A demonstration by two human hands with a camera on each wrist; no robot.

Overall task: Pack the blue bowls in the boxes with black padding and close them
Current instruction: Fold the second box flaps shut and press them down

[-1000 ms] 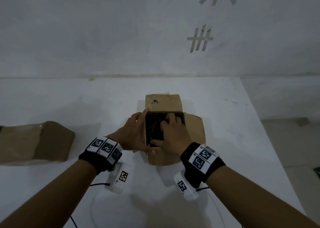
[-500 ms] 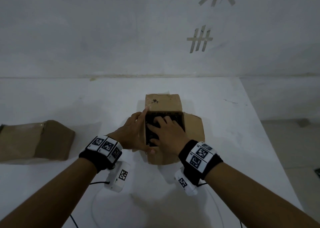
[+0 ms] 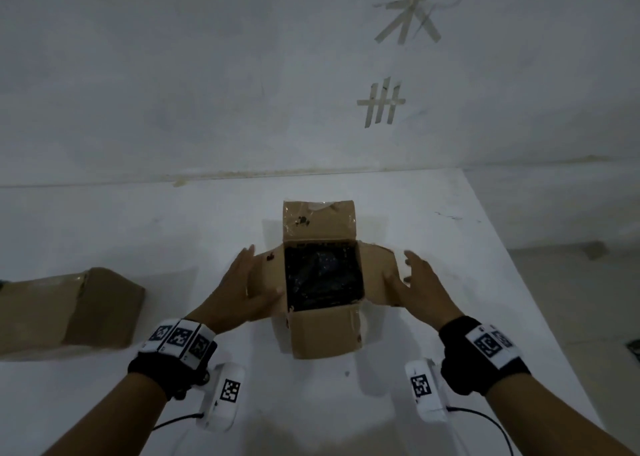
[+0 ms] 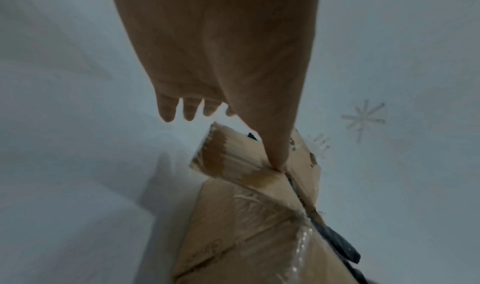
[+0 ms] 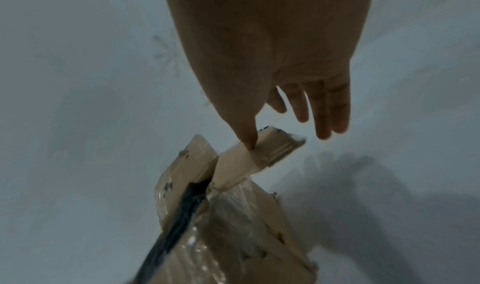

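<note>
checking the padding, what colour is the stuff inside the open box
Black padding fills the open box; head view shows it best.

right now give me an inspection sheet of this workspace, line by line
surface: white table, scuffed with a few dark marks.
job's things: open cardboard box at centre, all four flaps spread, black padding filling the opening; no blue bowl visible. second cardboard box at the left, lying closed.
clutter: nothing seen.
grips: left hand has fingers straight, thumb on the left flap; right hand has fingers straight, thumb on the right flap.
cables: thin black leads run from the white wrist cameras across the table.
surroundings: white wall behind, with tape marks; grey floor to the right.
</note>
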